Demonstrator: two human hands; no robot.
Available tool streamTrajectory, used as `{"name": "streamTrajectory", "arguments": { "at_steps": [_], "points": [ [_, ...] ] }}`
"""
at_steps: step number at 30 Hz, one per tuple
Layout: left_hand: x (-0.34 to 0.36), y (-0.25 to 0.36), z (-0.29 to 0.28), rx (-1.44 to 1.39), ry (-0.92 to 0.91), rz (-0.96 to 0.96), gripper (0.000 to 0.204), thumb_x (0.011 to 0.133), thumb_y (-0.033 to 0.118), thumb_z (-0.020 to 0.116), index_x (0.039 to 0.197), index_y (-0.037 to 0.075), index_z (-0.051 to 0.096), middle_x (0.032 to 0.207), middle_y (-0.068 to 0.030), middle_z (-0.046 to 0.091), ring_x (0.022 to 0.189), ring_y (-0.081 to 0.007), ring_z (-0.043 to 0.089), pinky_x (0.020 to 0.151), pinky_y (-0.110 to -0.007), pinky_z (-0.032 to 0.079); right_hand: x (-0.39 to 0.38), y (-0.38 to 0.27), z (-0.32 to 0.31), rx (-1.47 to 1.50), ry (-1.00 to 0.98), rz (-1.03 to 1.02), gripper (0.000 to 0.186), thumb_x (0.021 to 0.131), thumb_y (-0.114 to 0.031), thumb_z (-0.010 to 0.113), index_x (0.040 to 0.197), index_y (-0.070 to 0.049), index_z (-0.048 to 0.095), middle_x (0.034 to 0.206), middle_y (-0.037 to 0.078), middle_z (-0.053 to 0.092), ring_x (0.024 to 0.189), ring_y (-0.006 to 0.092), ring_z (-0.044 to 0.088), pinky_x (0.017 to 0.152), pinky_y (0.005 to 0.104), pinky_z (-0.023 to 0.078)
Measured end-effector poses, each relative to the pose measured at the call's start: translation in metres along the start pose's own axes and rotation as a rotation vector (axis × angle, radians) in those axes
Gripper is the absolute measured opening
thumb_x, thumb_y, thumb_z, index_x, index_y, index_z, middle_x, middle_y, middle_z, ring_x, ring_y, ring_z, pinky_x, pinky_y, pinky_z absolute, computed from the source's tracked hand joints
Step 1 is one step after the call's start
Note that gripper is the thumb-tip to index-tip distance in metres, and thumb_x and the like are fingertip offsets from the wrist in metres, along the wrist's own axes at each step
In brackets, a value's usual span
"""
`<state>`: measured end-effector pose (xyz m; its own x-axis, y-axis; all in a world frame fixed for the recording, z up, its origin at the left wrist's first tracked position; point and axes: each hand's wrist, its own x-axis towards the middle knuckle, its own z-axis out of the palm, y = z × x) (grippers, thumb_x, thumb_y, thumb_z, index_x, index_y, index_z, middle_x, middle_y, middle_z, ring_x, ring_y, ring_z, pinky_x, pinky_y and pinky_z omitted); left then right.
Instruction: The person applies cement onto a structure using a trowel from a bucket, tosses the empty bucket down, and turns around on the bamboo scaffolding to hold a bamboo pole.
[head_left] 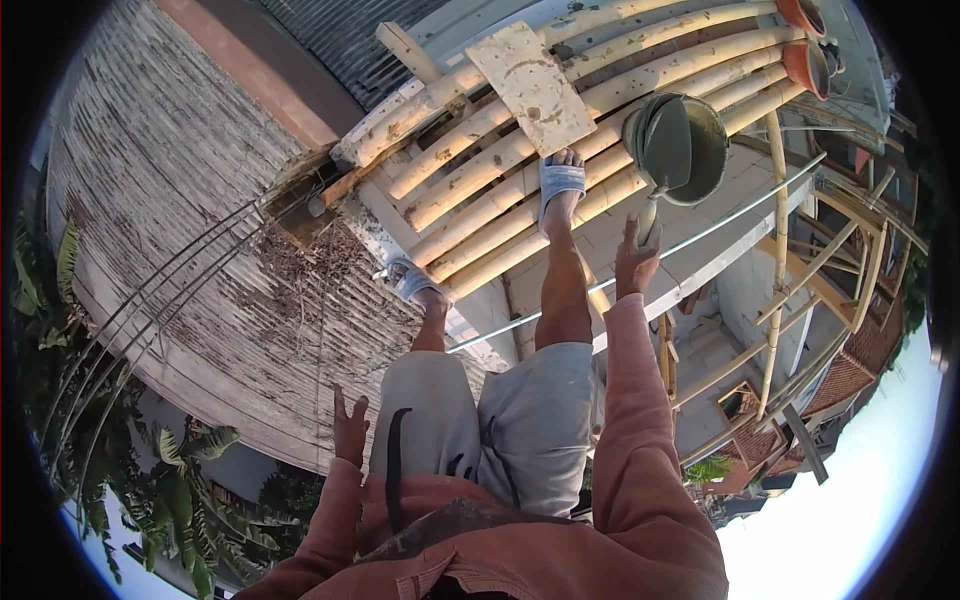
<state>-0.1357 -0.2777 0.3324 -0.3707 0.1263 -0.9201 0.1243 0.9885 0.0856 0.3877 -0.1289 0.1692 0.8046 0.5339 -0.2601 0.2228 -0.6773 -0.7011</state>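
My right hand (637,258) is closed round the handle of a trowel (668,155), whose grey-coated blade is over or inside a dark bucket (712,150) of grey mortar. The bucket rests on a row of bamboo poles (463,202). Left of it, a pale, stained board (525,85) lies across the poles. My left hand (350,432) hangs beside my left leg with fingers apart, holding nothing. My sandalled feet are on the bamboo platform and at its left edge.
Bent steel bars (158,305) stick out over a corrugated roof (160,170) on the left. Red containers (805,68) sit at the far right of the poles. A thin pipe (738,208), timber framing (843,235) and a drop beside a block wall lie right. Plants (185,475) grow lower left.
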Motion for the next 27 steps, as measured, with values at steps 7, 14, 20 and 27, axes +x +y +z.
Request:
{"name": "streamTrajectory", "arguments": {
  "at_steps": [7, 14, 20, 27],
  "points": [
    [0.005, -0.059, -0.016, -0.122, 0.055, -0.127, 0.08, 0.097, 0.029, 0.064, 0.164, 0.019, 0.021, 0.167, -0.0088, 0.024, 0.137, -0.0316, 0.044, 0.098, -0.046, 0.049, -0.019, 0.013, 0.07, -0.655, -0.591, -0.331, 0.054, 0.097, -0.045, 0.058, 0.128, -0.001, 0.063, 0.107, 0.023, 0.072, 0.1, 0.0417, 0.07, 0.09, 0.0469, 0.054],
    [0.007, -0.13, -0.017, -0.169, 0.043, -0.159, 0.08, 0.097, 0.029, 0.064, 0.163, 0.016, 0.021, 0.167, -0.0114, 0.023, 0.134, -0.0316, 0.046, 0.095, -0.046, 0.05, -0.045, 0.01, 0.11, -0.174, -0.971, 0.851, 0.042, 0.099, -0.037, 0.054, 0.128, -0.007, 0.054, 0.091, 0.015, 0.067, 0.062, 0.0181, 0.061, 0.052, 0.0327, 0.052],
    [0.02, -0.148, 0.0, 0.226, 0.065, 0.099, 0.08, 0.095, 0.03, 0.063, 0.157, -0.007, 0.027, 0.151, -0.0238, 0.045, 0.12, -0.027, 0.053, 0.105, -0.033, 0.042, -0.053, 0.073, 0.119, -0.221, -0.893, 1.194, 0.033, 0.099, -0.03, 0.051, 0.126, -0.012, 0.051, 0.094, 0.017, 0.064, 0.068, 0.0215, 0.061, 0.047, 0.0326, 0.05],
    [0.007, -0.129, -0.013, -0.094, 0.025, -0.093, 0.076, 0.098, 0.025, 0.062, 0.161, 0.008, 0.023, 0.164, -0.022, 0.027, 0.14, -0.0338, 0.043, 0.105, -0.045, 0.047, -0.122, 0.13, 0.139, -0.161, -0.898, 1.112, 0.025, 0.098, -0.029, 0.057, 0.11, -0.008, 0.056, 0.08, 0.014, 0.064, 0.053, 0.0175, 0.056, 0.041, 0.0311, 0.044]
  ]
}}
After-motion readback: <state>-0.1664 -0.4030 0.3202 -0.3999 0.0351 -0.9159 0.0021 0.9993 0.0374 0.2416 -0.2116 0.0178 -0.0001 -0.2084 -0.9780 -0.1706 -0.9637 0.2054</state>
